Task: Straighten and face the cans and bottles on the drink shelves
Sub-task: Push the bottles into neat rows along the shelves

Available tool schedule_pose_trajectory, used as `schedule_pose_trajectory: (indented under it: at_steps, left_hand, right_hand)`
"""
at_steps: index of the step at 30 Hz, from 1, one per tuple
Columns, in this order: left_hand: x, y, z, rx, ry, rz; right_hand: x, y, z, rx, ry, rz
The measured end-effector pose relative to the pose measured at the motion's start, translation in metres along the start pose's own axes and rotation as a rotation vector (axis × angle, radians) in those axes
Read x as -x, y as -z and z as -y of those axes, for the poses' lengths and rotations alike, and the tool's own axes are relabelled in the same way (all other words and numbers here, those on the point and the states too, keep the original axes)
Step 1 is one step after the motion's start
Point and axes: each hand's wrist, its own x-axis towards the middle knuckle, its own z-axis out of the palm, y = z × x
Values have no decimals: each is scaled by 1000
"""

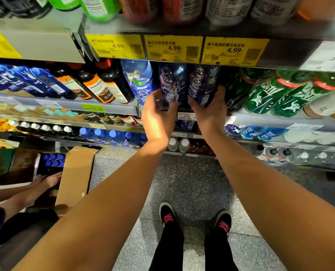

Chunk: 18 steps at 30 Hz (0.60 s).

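Two dark blue bottles stand side by side on the middle shelf [260,119], under the yellow 4.99 price tags. My left hand [158,116] grips the lower part of the left dark blue bottle [171,83]. My right hand [209,112] holds the bottom of the right dark blue bottle [202,83]. Both bottles stand about upright at the shelf's front edge. A lighter blue bottle [138,79] stands just to their left, and green bottles [264,92] fill the row to the right. Dark bottles with orange labels [96,89] lean further left.
Lower shelves hold blue-capped water bottles [104,135] and white-capped bottles. An open cardboard box [74,177] stands on the speckled floor at the left, where another person's hand [49,179] reaches toward a pack of blue caps. My black shoes [168,214] stand below.
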Motion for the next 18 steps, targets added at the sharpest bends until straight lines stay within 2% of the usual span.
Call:
schedule_pose_trajectory:
  at_steps: [4,6,9,14,18]
  left_hand:
    - [-7,14,17,-15,81,-183]
    - [-21,17,21,-32,147,-132]
    - [-40,18,25,-17,132,-37]
    - [-46,16,30,-6,56,-63]
    - [-50,17,32,-20,68,-44]
  right_hand:
    - [0,1,-3,0,-8,19]
    - [2,0,-5,-6,-12,23]
    - [4,-3,-7,13,-2,4]
    - [1,-2,-9,4,21,7]
    - [1,-1,-9,-16,37,-2]
